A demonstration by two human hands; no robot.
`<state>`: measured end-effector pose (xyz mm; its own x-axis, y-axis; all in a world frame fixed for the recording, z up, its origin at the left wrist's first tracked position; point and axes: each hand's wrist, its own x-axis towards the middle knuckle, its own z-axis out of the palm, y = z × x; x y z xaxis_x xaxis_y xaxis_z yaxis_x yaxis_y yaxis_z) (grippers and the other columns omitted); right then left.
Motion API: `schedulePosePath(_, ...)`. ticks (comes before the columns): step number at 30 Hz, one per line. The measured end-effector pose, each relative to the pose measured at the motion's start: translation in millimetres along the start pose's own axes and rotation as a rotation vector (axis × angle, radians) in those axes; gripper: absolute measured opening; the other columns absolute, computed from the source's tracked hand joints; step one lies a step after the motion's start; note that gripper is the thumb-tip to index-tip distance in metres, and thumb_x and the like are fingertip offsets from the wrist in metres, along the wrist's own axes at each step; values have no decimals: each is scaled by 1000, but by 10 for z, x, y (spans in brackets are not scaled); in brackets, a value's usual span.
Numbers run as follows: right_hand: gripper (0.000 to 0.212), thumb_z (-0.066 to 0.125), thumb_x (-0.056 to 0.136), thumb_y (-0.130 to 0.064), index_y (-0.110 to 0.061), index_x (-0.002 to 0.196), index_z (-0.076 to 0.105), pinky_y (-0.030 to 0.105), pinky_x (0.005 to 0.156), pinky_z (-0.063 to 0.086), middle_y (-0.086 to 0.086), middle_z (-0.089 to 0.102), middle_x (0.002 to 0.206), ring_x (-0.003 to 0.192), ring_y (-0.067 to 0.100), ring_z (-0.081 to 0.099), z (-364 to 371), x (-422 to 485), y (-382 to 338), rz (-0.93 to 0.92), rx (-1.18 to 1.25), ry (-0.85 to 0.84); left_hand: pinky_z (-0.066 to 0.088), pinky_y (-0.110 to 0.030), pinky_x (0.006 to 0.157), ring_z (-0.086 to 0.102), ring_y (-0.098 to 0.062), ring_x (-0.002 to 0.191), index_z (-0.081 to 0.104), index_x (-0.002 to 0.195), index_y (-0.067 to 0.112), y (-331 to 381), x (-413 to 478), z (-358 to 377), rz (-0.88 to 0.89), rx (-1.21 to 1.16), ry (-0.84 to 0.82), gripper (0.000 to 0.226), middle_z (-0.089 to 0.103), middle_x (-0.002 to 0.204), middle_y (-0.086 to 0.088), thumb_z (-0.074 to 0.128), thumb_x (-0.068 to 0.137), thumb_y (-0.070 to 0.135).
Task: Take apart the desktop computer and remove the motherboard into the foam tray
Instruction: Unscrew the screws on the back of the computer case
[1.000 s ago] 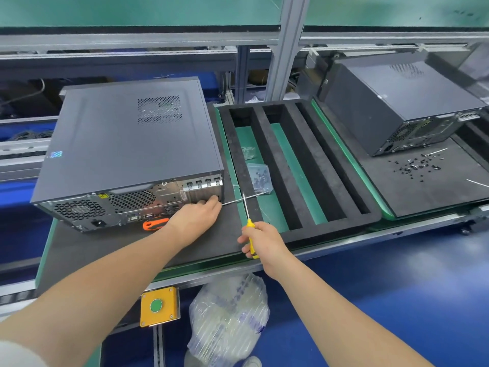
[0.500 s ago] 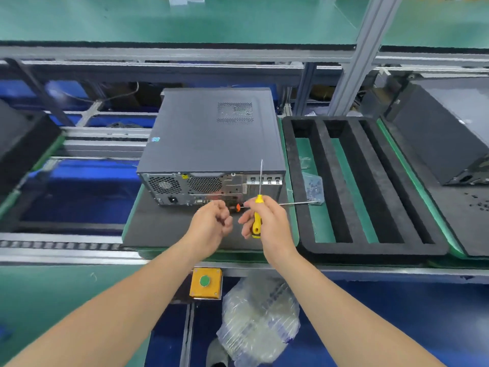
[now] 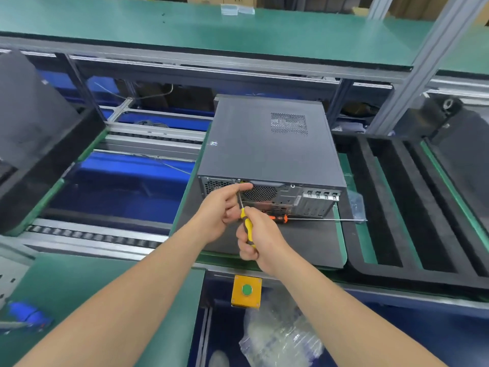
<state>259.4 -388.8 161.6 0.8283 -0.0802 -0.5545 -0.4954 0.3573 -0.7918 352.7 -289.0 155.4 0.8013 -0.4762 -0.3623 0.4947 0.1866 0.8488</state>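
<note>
In the head view, the right hand [image 3: 260,243] was wrapped tight around the yellow-and-black handle of a thin-shafted screwdriver [image 3: 247,226], whose metal shaft ran up and away from the fist toward the top edge of the rear panel of the dark grey metal desktop computer case [image 3: 267,144]. The left hand [image 3: 221,210] sat just beside the right, touching the shaft, its fingers curled and its index finger stretched forward so that the tip lay against the case's rear panel above the round fan grille; whether it pinched anything could not be told. The case lay closed on a dark foam mat [image 3: 304,245] on the green-edged counter [image 3: 341,234], directly beyond both hands. Just past the right hand's knuckles, close to the foot of the rear panel, a second screwdriver with an orange-and-black handle [image 3: 280,218] lay flat on the mat, its long shaft pointing off to the right. Farther to the right of that hand stood the black foam tray with long slots [image 3: 391,207], and a small clear plastic bag [image 3: 356,205] lay between tray and case. Below the right wrist, on the counter's front, sat a yellow box with a green button [image 3: 246,290].
</note>
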Motion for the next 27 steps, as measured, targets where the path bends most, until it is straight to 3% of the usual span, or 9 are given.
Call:
schedulePosePath(5, 35, 38, 102, -30, -1, 115, 51, 24, 46, 17, 7, 46, 60, 41, 18, 27, 72, 74, 56, -33, -6, 70, 20, -21, 43, 10, -15, 56, 65, 127, 5, -5, 106, -48, 45, 68, -80, 32, 11, 70, -1, 44, 110, 22)
schedulePosePath(16, 30, 37, 106, -30, -8, 103, 58, 26, 45, 17, 7, 47, 61, 39, 19, 28, 154, 59, 50, -101, -26, 103, 25, -20, 42, 17, -11, 51, 67, 126, 6, -23, 230, -128, 36, 58, -124, 32, 21, 61, 4, 43, 111, 22)
schedulePosePath(23, 25, 46, 111, -31, -13, 106, 62, 29, 44, 49, 9, 67, 69, 48, 21, 59, 276, 28, 1, -154, -195, 176, 22, -23, 38, 21, -12, 44, 75, 101, 10, -27, 234, -249, -17, 143, -1, 36, 28, 52, 4, 69, 95, 44)
schedulePosePath(27, 21, 61, 105, -31, -9, 102, 59, 29, 45, 56, 9, 73, 64, 49, 24, 70, 338, 42, -51, -145, -289, 275, 28, -20, 37, 30, -10, 43, 78, 93, 12, 65, 201, -183, -48, 262, 65, 32, 36, 50, 5, 77, 89, 44)
